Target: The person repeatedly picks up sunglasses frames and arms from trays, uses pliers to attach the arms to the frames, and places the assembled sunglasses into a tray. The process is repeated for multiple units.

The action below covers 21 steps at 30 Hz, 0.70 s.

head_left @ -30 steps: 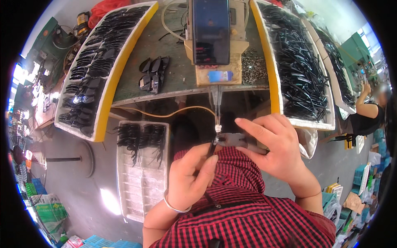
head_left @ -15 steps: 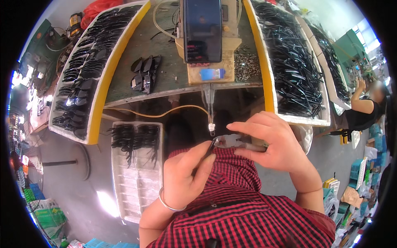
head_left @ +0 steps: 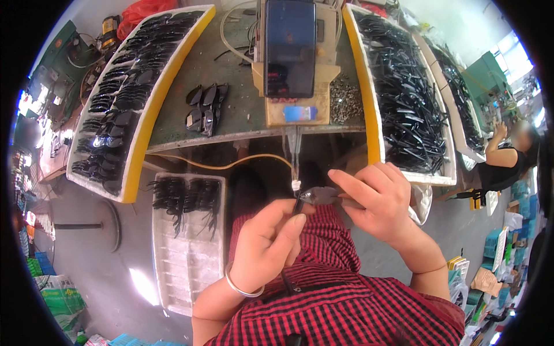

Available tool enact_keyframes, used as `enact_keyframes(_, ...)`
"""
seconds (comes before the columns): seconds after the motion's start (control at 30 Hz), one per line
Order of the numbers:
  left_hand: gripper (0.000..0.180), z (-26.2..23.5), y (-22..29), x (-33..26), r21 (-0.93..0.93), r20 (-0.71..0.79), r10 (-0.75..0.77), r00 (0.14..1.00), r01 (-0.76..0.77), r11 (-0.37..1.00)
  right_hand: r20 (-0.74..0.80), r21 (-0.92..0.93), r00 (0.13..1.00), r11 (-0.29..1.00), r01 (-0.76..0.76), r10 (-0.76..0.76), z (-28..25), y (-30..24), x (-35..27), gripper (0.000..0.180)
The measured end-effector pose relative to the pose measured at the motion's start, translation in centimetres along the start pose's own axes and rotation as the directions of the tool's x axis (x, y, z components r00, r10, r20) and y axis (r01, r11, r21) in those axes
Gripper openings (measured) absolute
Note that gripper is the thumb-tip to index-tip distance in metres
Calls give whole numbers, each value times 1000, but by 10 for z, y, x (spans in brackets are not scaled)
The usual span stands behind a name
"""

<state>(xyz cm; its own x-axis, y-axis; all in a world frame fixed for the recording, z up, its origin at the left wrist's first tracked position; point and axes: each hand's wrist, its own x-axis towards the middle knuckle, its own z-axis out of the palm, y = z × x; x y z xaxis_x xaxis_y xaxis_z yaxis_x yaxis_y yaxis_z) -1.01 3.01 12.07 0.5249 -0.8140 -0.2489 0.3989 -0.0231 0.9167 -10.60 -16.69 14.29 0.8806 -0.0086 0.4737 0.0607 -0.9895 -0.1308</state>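
Between the thumb and fingers of my left hand [head_left: 265,245] is a thin black glasses temple [head_left: 298,206], its tip pointing up and its other end showing below the hand. My right hand [head_left: 380,203] grips a dark sunglasses front [head_left: 322,196] by its right side, index finger raised above it. The left end of the front meets the top of the temple; whether they are joined I cannot tell. Just above that spot hangs a metal-tipped tool [head_left: 296,184] under the bench edge. Dark sunglasses [head_left: 203,109] lie on the bench at the left.
A yellow-edged foam tray [head_left: 151,127] of dark glasses parts flanks the bench on the left; another [head_left: 375,135], full of black temples, flanks it on the right. A phone [head_left: 290,52] stands mid-bench beside small metal parts [head_left: 346,101]. Below left is a white tray [head_left: 187,259]. A co-worker [head_left: 502,161] sits far right.
My right hand has shifted slightly right and down, with the sunglasses front still in it. The left hand stays close to its place, holding the temple. The whole view has tilted a little.
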Motion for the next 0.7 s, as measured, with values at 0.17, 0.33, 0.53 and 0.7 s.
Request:
enact_keyframes(0.17,18,-7,-14,12,-99,-151,51,987,-66,993,-168,-151,943,937,-314,289,-10,42,9,34)
enact_keyframes(0.33,21,-21,-41,16,-58,-209,154,966,-170,984,75,-530,943,814,-239,325,22,142,40,28)
enact_keyframes(0.53,21,-51,-20,3,41,-396,154,905,-150,988,13,-487,920,806,-336,392,23,162,42,26)
enact_keyframes(0.7,20,-13,9,18,-35,-362,373,854,-413,910,518,584,702,397,-708,489,-11,45,17,23)
